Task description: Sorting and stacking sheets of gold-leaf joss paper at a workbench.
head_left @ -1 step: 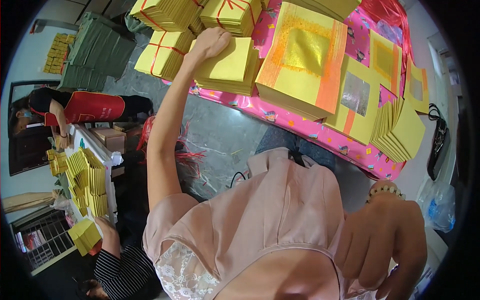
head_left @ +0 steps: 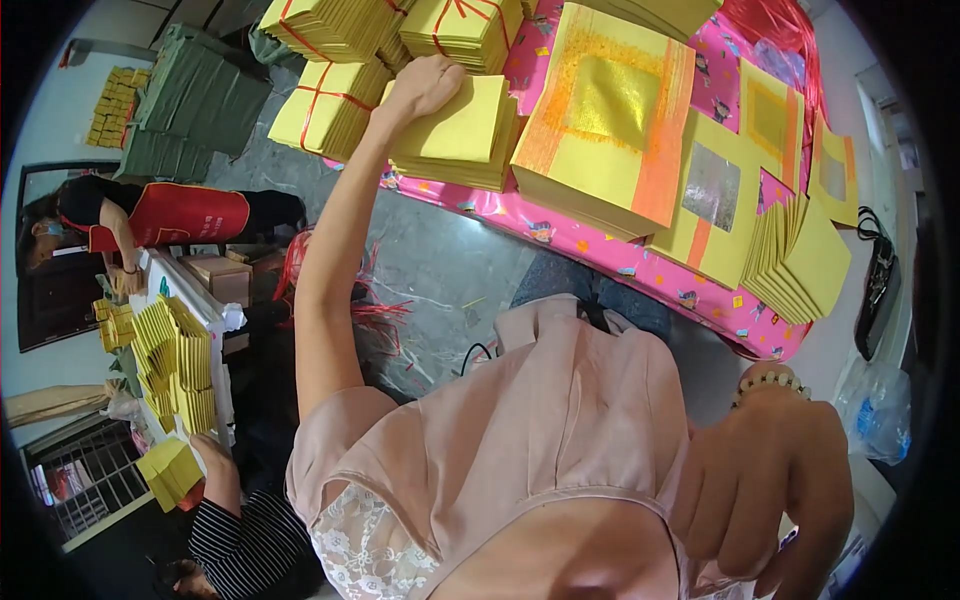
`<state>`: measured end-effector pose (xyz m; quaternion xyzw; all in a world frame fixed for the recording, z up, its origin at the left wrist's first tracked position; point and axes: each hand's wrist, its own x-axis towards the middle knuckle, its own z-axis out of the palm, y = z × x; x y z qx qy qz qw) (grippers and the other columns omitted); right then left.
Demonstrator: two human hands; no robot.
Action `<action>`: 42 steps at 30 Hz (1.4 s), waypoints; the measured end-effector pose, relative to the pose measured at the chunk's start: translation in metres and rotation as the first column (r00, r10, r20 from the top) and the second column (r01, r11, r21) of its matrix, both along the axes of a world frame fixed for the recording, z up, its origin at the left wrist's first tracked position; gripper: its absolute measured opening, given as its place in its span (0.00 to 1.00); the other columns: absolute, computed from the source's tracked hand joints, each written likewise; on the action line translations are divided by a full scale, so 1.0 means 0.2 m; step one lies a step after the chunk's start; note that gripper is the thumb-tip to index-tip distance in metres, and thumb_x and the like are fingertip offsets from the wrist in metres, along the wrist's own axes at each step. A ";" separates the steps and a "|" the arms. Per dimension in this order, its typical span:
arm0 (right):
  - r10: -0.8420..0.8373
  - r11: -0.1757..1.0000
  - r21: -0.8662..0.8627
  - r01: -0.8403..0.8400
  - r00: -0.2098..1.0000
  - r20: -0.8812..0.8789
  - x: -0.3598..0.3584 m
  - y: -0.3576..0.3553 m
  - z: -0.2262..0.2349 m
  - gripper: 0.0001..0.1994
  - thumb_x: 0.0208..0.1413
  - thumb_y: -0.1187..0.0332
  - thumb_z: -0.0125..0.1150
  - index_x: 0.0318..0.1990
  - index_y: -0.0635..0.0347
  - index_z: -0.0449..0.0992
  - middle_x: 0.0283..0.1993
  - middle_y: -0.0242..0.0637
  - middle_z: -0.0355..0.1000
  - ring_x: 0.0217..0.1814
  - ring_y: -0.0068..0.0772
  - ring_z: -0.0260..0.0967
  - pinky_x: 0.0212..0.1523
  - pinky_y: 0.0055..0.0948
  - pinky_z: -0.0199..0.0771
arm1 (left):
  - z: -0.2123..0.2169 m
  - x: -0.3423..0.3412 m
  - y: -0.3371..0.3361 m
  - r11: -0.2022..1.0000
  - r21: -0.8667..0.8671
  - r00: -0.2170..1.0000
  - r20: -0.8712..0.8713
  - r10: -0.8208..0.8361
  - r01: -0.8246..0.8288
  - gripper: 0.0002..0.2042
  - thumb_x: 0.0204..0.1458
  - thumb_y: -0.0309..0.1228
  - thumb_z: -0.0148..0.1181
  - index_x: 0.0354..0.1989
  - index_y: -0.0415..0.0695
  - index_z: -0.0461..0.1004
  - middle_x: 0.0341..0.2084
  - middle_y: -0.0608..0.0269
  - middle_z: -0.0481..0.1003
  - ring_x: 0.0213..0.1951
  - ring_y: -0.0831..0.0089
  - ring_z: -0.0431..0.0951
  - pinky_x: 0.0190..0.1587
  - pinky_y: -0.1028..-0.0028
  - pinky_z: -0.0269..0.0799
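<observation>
My left arm reaches out to the far side, and my left hand (head_left: 430, 86) rests with curled fingers on top of a stack of yellow paper (head_left: 460, 120). That loose stack lies at the edge of a table with a pink patterned cover (head_left: 540, 232). Beside it stands a taller stack of yellow sheets (head_left: 605, 105) with a gold square and orange bands. Close up at the lower right is my right hand (head_left: 765, 485), a beaded bracelet at its wrist. Its fingers are bent and held together; their tips, and anything in them, are hidden.
Red-tied yellow bundles (head_left: 330, 108) stand at the back left of the table. A fanned yellow stack (head_left: 800, 260) lies at its right end, near a dark bag (head_left: 876, 300). On the left, two people work at a white table (head_left: 215, 330) with folded yellow paper (head_left: 178, 360).
</observation>
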<state>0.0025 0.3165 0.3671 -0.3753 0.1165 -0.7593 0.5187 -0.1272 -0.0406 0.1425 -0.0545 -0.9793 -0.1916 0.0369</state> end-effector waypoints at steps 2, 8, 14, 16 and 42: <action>0.101 0.991 -0.085 -0.104 0.994 -0.037 -0.02 0.00 -0.02 0.03 0.52 0.76 0.63 0.31 0.59 0.82 0.11 0.25 0.55 0.08 0.14 0.46 0.10 0.21 0.37 | -0.02 -0.01 0.03 1.000 -0.009 1.000 0.025 -0.005 0.005 0.20 0.49 0.40 0.39 0.26 0.36 0.74 0.29 0.38 0.75 0.35 0.41 0.75 0.42 0.52 0.68; 0.111 0.992 0.050 -0.118 0.986 0.123 0.01 0.06 -0.04 0.03 0.53 0.75 0.63 0.31 0.61 0.82 0.11 0.29 0.57 0.07 0.16 0.48 0.09 0.21 0.38 | -0.08 -0.01 0.06 0.998 -0.066 0.989 0.145 0.025 -0.015 0.20 0.51 0.40 0.39 0.29 0.37 0.75 0.32 0.40 0.75 0.38 0.43 0.74 0.44 0.54 0.68; -0.055 0.995 0.087 0.042 0.988 0.147 0.05 0.02 -0.01 0.05 0.55 0.75 0.60 0.30 0.62 0.81 0.10 0.30 0.57 0.07 0.16 0.46 0.09 0.21 0.37 | -0.12 -0.01 0.07 0.991 -0.130 0.991 0.130 0.014 0.003 0.20 0.50 0.39 0.38 0.29 0.38 0.77 0.30 0.41 0.77 0.36 0.44 0.77 0.45 0.53 0.71; 0.003 0.992 0.124 -0.020 0.991 0.137 0.01 -0.01 0.02 0.05 0.55 0.75 0.60 0.30 0.63 0.81 0.10 0.30 0.57 0.07 0.16 0.45 0.09 0.21 0.37 | -0.14 0.00 0.06 0.989 -0.151 0.991 0.130 0.014 0.006 0.20 0.51 0.39 0.38 0.29 0.38 0.77 0.30 0.41 0.77 0.36 0.44 0.77 0.45 0.53 0.71; -0.455 0.494 0.311 0.812 0.546 -0.704 -0.01 0.18 -0.31 0.04 0.45 0.82 0.61 0.27 0.63 0.74 0.22 0.32 0.69 0.20 0.23 0.61 0.23 0.25 0.58 | -0.26 0.07 0.10 0.970 -0.242 0.999 -0.030 -0.029 0.021 0.15 0.49 0.36 0.44 0.25 0.40 0.76 0.26 0.47 0.77 0.32 0.51 0.77 0.39 0.54 0.71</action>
